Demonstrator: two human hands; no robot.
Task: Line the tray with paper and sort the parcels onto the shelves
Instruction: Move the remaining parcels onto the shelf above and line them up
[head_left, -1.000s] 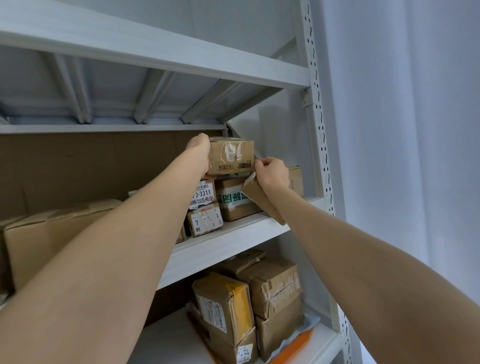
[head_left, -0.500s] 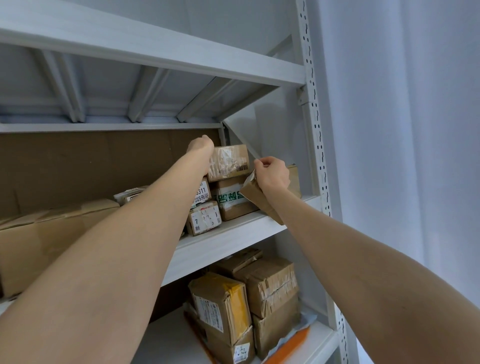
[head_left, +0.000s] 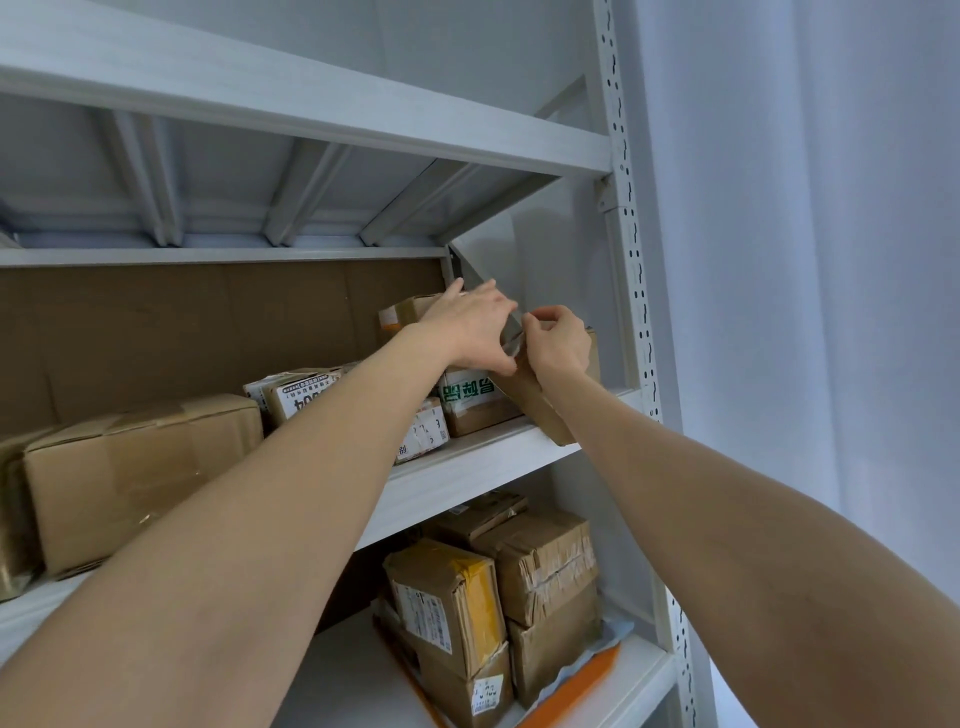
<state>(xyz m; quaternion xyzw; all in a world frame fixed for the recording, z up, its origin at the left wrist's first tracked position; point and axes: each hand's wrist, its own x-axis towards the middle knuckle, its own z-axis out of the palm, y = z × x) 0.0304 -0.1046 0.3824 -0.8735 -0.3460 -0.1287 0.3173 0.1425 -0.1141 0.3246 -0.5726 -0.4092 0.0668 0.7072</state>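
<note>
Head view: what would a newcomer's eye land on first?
First, the hands meeting at the right end of the middle white metal shelf: the left hand lies over a small brown cardboard box, and the right hand pinches a flat brown paper parcel. Below, taped brown cardboard parcels stack on the lower shelf.

Both bare arms reach up and forward, left hand (head_left: 470, 327) spread with fingers straight, right hand (head_left: 558, 345) just beside it, curled, pinching a flat parcel (head_left: 535, 408).
</note>
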